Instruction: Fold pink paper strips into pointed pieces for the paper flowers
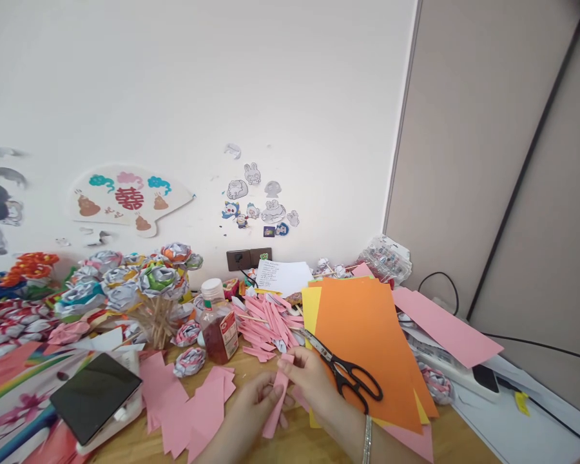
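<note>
A narrow folded strip of pink paper (273, 422) is held between my two hands above the wooden table. My left hand (254, 403) pinches its middle with thumb and fingers, and my right hand (312, 380) grips its upper end. Just beyond my fingers lies a heap of similar folded pink strips (275, 316). Black-handled scissors (350, 374) rest beside my right hand on a stack of orange paper (362, 316). Left of my left hand, cut pink paper pieces (207, 409) overlap on the table.
A bottle of red-brown liquid (218, 338) with a white cap stands behind the pink pieces. Several crumpled-paper flowers (162, 280) stand further left, above a dark tablet-like device (96, 396). On the right are a long pink sheet (452, 328), a power strip (483, 383) and cables.
</note>
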A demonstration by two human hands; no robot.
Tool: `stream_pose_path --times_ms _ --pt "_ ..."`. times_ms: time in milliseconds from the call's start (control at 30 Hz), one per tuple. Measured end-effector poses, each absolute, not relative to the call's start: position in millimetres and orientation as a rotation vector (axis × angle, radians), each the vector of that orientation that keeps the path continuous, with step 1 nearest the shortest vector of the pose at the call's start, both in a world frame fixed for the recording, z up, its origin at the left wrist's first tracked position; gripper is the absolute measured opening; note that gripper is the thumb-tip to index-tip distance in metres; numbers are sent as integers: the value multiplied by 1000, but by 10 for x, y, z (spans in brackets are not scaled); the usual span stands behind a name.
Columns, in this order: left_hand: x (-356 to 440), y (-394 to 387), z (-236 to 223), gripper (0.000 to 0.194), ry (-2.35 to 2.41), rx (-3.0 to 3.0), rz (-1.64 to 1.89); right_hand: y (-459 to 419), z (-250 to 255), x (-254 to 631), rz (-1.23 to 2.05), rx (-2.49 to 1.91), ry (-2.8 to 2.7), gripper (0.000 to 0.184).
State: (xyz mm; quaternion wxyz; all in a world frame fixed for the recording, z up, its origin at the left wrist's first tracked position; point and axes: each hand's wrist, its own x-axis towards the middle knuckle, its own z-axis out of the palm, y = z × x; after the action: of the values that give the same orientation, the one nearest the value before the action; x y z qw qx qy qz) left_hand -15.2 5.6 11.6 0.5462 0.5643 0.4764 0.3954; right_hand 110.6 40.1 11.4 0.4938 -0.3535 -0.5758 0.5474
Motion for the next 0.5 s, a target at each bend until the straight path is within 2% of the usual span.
stream_pose_path --times_ms 500 --pt "-138 17 185 32 1004 1267 843 390 173 1111 1301 -898 -1378 21"
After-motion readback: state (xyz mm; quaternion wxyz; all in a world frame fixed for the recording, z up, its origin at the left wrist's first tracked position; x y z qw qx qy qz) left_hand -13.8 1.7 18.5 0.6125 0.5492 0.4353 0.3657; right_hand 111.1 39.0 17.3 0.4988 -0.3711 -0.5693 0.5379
